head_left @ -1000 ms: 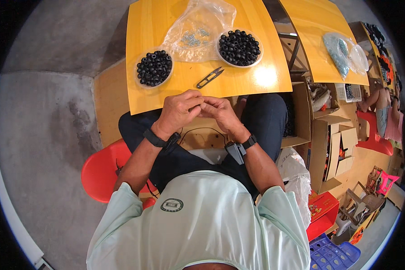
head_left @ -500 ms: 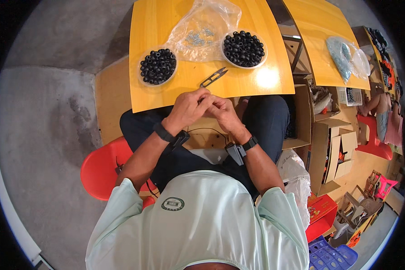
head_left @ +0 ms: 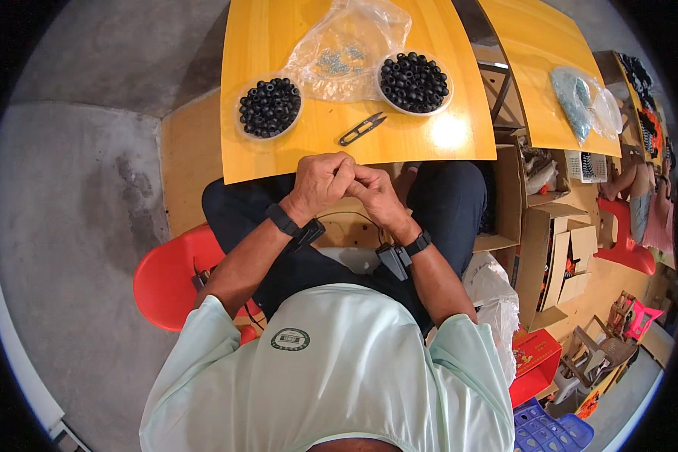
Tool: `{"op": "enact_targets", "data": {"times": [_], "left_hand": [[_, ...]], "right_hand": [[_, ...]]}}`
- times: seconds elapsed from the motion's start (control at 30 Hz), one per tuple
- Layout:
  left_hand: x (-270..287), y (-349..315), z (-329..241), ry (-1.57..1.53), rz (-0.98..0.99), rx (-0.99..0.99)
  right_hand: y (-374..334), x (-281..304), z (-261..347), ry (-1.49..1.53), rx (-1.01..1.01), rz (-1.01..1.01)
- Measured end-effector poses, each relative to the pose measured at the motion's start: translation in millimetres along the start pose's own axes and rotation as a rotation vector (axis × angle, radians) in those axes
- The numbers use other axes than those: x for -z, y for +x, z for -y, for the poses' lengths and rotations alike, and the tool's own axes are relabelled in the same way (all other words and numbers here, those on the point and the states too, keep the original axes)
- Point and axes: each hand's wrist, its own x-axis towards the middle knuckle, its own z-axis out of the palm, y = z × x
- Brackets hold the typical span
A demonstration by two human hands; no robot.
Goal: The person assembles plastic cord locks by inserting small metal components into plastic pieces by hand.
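Note:
My left hand [head_left: 320,183] and my right hand [head_left: 377,196] meet at the near edge of the yellow table [head_left: 309,151], fingers pinched together. Whatever they hold between them is hidden by the fingers. Just beyond them lies a pair of black thread snips [head_left: 362,129]. Two clear round tubs of small black ring-like pieces stand farther back, the left tub [head_left: 270,108] and the right tub [head_left: 414,83]. Between the tubs a clear plastic bag [head_left: 331,87] lies spread out, with small silvery metal pieces [head_left: 339,59] on it.
A second yellow table [head_left: 535,68] at the right bears a bag of bluish pieces [head_left: 571,98]. Open cardboard boxes [head_left: 557,256] stand below it. A red chair [head_left: 169,279] is at my left, a red box [head_left: 533,361] at my lower right. Another person's arm [head_left: 620,179] shows far right.
The view has shifted slightly, so the table and tubs sit a little farther right. Both hands stay together in their pinch; their fingers have moved slightly.

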Motion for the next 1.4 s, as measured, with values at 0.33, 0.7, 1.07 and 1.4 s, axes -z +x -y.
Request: {"op": "enact_targets", "data": {"times": [0.33, 0.7, 1.07, 1.4], "left_hand": [[5, 4, -16, -0.121, -0.044, 0.106], [-3, -4, -5, -0.163, -0.083, 0.03], [29, -1, 21, -0.101, -0.201, 0.054], [21, 0, 53, 0.296, -0.26, -0.051]], "right_hand": [[2, -11, 2, -0.107, 0.165, -0.016], [0, -8, -3, -0.082, 0.145, 0.01], [2, 11, 16, 0.637, -0.033, 0.042], [-7, -6, 38, 0.723, 0.037, -0.008]]}}
